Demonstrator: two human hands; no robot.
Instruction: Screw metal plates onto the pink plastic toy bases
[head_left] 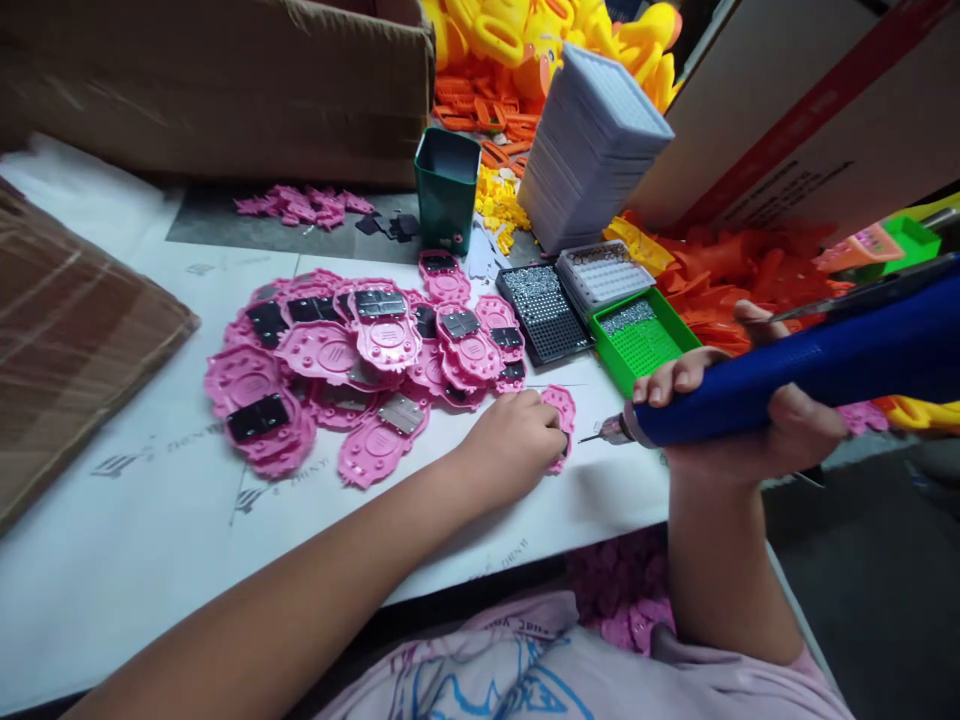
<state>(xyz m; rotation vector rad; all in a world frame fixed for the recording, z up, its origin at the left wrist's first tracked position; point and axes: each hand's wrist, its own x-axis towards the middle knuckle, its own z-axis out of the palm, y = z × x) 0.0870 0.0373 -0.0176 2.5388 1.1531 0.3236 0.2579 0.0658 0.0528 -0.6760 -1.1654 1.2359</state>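
Observation:
My left hand (514, 445) is closed over a pink plastic shell (559, 408) on the white-covered table, fingers curled at its dark plate. Most of that shell is hidden behind the hand. Wrapped in my right hand (750, 430) is a blue electric screwdriver (810, 365), held above the table with its thin bit pointing left, a little apart from the shell. Left of my hands lies a heap of similar pink shells (322, 350), many with black or silver plates. Behind the bit are a black screw tray (551, 335) and a green tray (649, 345) with small screws.
A dark green cup (448, 190) stands behind the heap, beside a tall stack of pale trays (585, 150). Cardboard boxes (217, 95) border the back and left. Orange parts (712, 280) and yellow toy pieces (495, 30) are piled at the back and right.

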